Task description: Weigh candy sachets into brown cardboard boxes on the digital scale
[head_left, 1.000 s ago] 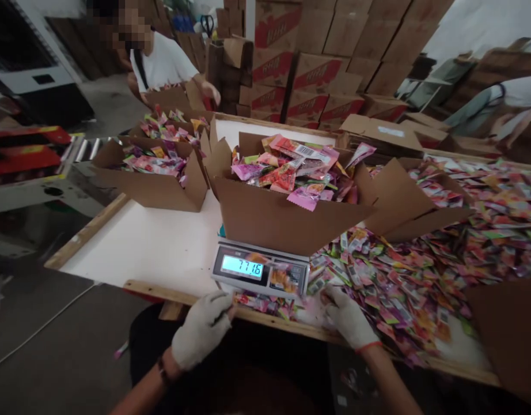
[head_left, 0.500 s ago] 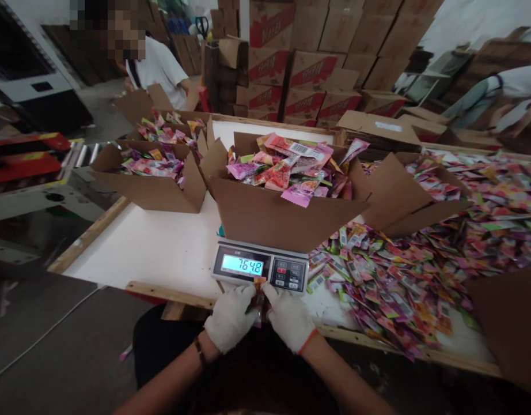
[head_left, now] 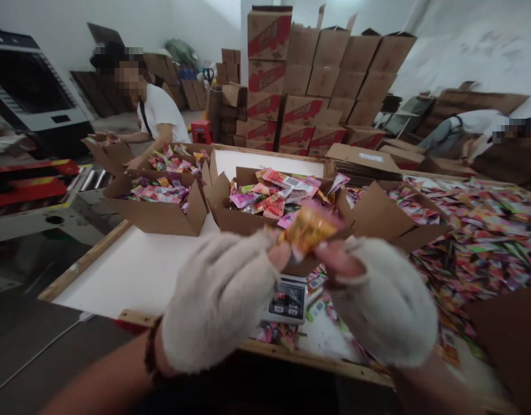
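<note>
Both of my hands wear white gloves with bare fingertips. Between them, raised above the scale, is a small orange and pink snack packet (head_left: 311,229), slightly blurred. My left hand (head_left: 224,297) pinches its left end, and my right hand (head_left: 378,300) pinches its lower right. Behind the packet, a cardboard box (head_left: 231,219) heaped with colourful packets rests on the digital scale (head_left: 287,300). My left hand covers the scale's display; only its keypad side shows.
Loose packets (head_left: 477,248) spread over the table's right side. Filled boxes (head_left: 162,222) stand at the left, another open box (head_left: 382,213) at the right. A person in a white shirt (head_left: 164,112) works at the far left; another bends at the far right. Cartons (head_left: 265,75) are stacked behind.
My hands have risen from the table's front edge, in front of the scale, bringing the packet up close to the camera. The view has tilted upward, and the left co-worker now handles a box.
</note>
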The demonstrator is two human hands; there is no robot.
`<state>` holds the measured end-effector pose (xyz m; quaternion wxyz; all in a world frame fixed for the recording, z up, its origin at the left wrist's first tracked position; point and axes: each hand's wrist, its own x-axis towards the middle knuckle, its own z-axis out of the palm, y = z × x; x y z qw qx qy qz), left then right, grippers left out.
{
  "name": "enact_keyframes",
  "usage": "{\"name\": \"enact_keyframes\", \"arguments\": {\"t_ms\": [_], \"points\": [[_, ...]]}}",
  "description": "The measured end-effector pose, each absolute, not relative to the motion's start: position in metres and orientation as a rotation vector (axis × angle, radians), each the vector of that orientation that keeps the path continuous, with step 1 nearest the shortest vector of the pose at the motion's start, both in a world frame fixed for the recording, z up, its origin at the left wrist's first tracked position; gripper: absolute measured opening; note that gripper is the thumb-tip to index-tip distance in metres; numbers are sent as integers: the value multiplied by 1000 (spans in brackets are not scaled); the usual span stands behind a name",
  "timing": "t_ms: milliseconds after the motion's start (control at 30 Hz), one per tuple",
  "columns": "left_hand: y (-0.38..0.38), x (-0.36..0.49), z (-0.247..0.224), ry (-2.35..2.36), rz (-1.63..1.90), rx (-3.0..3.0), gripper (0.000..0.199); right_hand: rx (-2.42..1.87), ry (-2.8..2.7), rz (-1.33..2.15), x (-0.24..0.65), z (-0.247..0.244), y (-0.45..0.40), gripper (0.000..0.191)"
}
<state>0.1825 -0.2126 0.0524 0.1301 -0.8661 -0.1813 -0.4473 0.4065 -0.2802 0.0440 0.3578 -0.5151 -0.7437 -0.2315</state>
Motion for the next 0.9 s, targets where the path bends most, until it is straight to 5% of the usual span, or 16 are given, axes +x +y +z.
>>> {"name": "enact_keyframes", "arguments": {"t_ms": [167,633,900], "points": [[-153,209,102,-749,-1263,-2538,25,-1200,-1944,-1090,437,87,-226,31],[-147,120,38,-1146,-1845,-2394,14,-1497,-1545,-1193,487,60,-276,14],[-160,124,41,-957,-1935,-2342,13,-1508,-1506,-1128,463,66,-269,15]]}}
